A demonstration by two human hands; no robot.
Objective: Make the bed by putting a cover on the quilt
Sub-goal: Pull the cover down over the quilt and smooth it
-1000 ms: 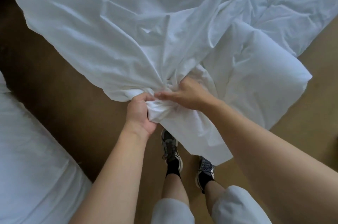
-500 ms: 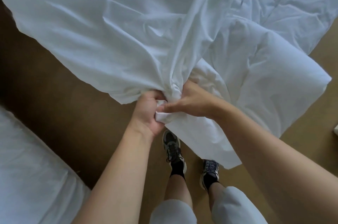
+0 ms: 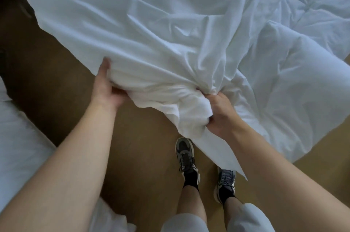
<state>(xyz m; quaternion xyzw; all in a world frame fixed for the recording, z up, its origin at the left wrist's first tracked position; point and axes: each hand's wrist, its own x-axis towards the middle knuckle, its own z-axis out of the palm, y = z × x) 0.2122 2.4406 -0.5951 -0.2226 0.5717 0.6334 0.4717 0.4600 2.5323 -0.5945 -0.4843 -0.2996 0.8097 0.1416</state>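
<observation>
Left hand (image 3: 106,91) slid leftward, fingers (image 3: 118,91) clutching edge of cover (image 3: 151,42), right hand (image 3: 220,114) gripping bunch

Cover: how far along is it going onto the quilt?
Done: little shows; the quilt bulges at the right, whether inside the cover I cannot tell. In hand: the right hand grips a bunched part, the left hand holds the edge. Left: spreading the crumpled cover flat.

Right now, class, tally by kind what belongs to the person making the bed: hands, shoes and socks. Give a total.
Hands: 2 (left hand, right hand, both gripping the white cover)
Shoes: 2 (left shoe, right shoe)
Socks: 2 (left sock, right sock)
Total: 6
</observation>
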